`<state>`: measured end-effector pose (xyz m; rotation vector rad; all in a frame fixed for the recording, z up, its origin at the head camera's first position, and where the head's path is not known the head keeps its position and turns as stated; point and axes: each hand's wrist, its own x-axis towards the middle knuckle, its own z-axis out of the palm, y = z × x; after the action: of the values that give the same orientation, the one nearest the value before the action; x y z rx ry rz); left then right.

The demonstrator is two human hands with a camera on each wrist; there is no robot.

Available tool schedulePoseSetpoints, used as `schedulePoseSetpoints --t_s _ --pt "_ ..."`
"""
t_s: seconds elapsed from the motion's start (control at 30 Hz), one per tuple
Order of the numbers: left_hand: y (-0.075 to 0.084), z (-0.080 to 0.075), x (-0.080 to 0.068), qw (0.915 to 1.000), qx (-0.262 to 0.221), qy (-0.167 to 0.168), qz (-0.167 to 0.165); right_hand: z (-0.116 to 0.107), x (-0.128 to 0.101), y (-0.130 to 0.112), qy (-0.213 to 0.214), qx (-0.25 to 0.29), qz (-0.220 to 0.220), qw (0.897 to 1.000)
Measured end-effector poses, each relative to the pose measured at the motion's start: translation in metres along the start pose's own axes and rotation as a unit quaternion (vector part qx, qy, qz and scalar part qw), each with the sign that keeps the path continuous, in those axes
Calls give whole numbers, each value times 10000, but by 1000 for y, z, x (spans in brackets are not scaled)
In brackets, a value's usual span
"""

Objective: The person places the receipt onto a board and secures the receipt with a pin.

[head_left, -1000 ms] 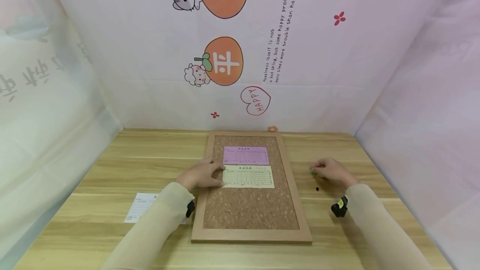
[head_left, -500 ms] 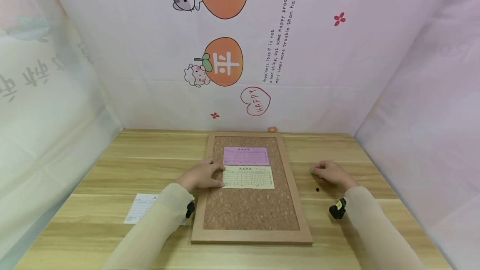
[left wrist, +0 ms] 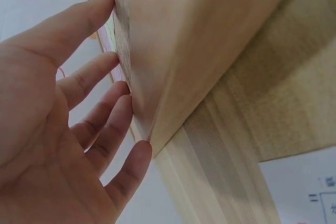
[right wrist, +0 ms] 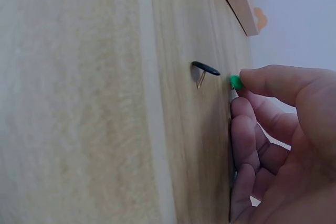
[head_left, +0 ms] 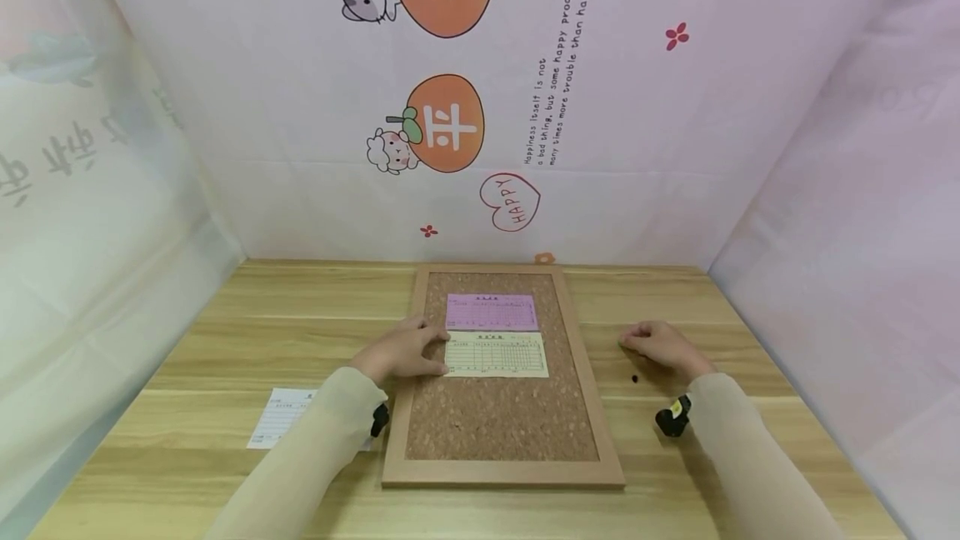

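White rectangular paper slip (head_left: 281, 419), printed with a ruled form, lies flat on the wood-grained bench (head_left: 195, 373), partly hidden by a cream sleeve (head_left: 300, 465). Next, the left hand (head_left: 401, 350) reaches over the board's left edge, fingers spread apart, its thumb and forefinger tips at the near and far left corners of a pale yellow rectangular paper slip (head_left: 497, 355). That slip lies on a rectangular brown cork board (head_left: 495, 427) with a light wooden frame (head_left: 502, 473), its far edge along a purple printed paper slip (head_left: 492, 312); whether the two overlap, I cannot tell. Right of the board, a round-headed green thumbtack (right wrist: 235, 82) is pinched at the fingertips of the right hand (head_left: 663, 344), close to the bench; whether it touches, I cannot tell. Just beside it, a black flat-headed thumbtack (right wrist: 206, 68) sits tilted on the bench, metal pin slanting down beneath its head.
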<state>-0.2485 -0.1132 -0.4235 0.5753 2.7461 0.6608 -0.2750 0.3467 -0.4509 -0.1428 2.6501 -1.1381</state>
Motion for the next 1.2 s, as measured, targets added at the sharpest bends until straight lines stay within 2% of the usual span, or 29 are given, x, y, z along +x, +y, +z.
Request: schedulePoseSetpoints --t_s 0.17,0.37,0.67,0.9,1.2 --pt "-1 1 1 10000 8 36 -12 -1 -2 -1 -4 -9 -43 10000" --pt "-1 1 2 10000 -19 15 -40 -7 -4 0 -167 301 -95 9994" --pt "0 0 -1 10000 4 11 -43 -6 -3 -1 21 135 236 9996" --pt "-1 1 0 10000 30 19 -19 -9 -3 0 -102 173 17 9998" --pt "-3 2 3 10000 -74 1 4 -8 -4 1 -123 250 98 9996"
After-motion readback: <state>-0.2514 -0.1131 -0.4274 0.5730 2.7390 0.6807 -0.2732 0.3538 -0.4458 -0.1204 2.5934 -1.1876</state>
